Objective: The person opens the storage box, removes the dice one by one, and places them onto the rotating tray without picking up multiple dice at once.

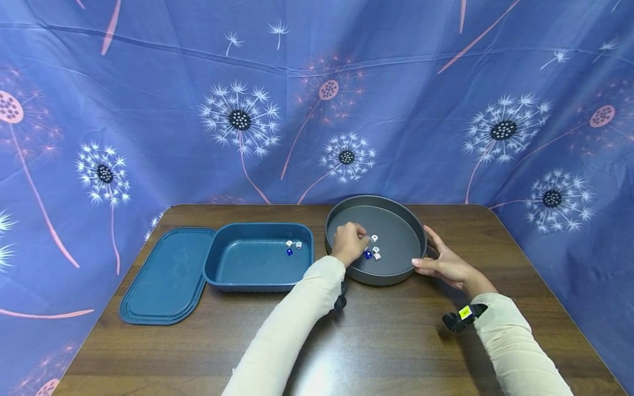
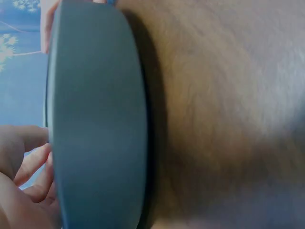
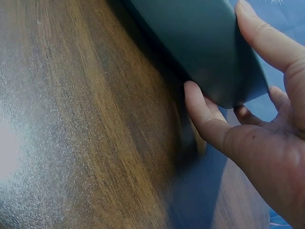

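My left hand [image 1: 349,242] reaches over the near-left rim of a round dark grey pan [image 1: 396,269], its fingers bent down at a cluster of small dice. Around those fingertips lie white dice [image 1: 377,257] and a blue die [image 1: 368,254]. In the left wrist view the pan's side wall [image 2: 97,119] hides the fingertips, so I cannot tell whether they pinch a die. My right hand [image 1: 448,265] grips the pan at its right side. The right wrist view shows the thumb [image 3: 267,40] up at the rim and other fingers [image 3: 202,107] low against the wall.
Left of the pan stands a blue rectangular container [image 1: 257,287] holding two white dice [image 1: 299,245] and one blue die [image 1: 289,252]. Its flat blue lid [image 1: 165,275] lies farther left, beside it. A blue dandelion-patterned cloth [image 1: 317,110] hangs behind the brown wooden table [image 1: 396,341].
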`<state>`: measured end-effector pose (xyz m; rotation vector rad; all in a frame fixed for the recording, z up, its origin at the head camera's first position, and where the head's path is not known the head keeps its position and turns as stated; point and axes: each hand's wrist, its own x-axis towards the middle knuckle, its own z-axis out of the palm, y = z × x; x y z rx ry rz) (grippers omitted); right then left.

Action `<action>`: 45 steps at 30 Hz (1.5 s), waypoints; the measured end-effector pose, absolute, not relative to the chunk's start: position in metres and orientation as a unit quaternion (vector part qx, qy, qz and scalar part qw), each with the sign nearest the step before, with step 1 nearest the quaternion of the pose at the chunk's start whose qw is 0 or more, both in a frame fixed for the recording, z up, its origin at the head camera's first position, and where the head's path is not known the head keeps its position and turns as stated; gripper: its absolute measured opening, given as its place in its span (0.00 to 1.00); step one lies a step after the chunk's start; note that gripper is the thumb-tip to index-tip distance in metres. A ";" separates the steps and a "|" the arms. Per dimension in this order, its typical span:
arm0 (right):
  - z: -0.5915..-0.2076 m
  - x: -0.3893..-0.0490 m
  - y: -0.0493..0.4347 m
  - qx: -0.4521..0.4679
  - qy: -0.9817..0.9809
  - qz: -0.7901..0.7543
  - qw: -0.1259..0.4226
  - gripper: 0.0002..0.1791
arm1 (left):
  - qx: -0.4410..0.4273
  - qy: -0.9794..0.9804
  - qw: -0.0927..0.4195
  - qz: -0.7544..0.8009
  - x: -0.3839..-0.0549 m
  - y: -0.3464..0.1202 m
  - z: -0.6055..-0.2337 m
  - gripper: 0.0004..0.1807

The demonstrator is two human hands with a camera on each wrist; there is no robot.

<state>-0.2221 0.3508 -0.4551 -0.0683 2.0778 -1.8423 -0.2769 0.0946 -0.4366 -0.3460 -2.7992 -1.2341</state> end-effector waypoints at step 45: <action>-0.455 -0.222 0.349 -0.022 0.739 -0.649 0.181 0.61 | -0.091 -0.932 -0.040 -0.348 -0.281 -0.094 -0.451 0.11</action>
